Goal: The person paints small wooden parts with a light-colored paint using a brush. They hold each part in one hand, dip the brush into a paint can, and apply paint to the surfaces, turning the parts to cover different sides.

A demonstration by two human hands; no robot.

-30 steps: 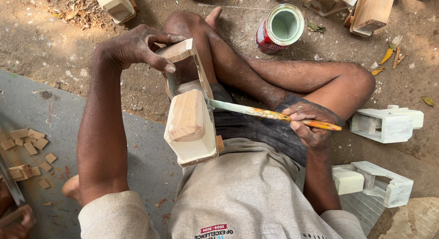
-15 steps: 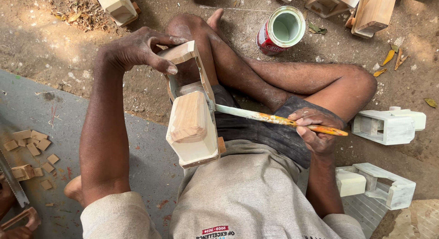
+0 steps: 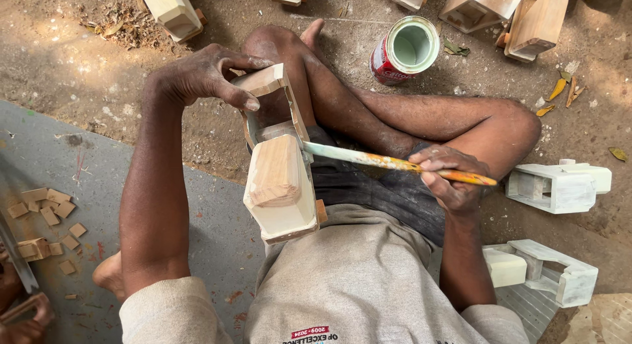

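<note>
- On the person's lap, centre of view: a small wooden frame piece (image 3: 280,179), partly coated in white paint, propped upright against the crossed legs.
- Left hand (image 3: 201,74) closed on the far top end of the piece, fingers curled over its upper edge.
- Right hand (image 3: 447,176) clamped round a paintbrush (image 3: 395,163) with an orange handle; bristle end touches the piece's right side. Bristles mostly hidden, probably loaded with white.
- Open paint tin (image 3: 403,51), red body, pale paint inside, sits far, beyond the knee.
- Painted white pieces (image 3: 559,186) lie right; bare wooden ones (image 3: 533,21) far right.
- Small wood offcuts (image 3: 49,215) scattered left on a grey mat (image 3: 217,219).
- Handling judgement: piece looks light, rigid, blocky; wet faces would be slippery and smear, so grip the bare wood ends.
</note>
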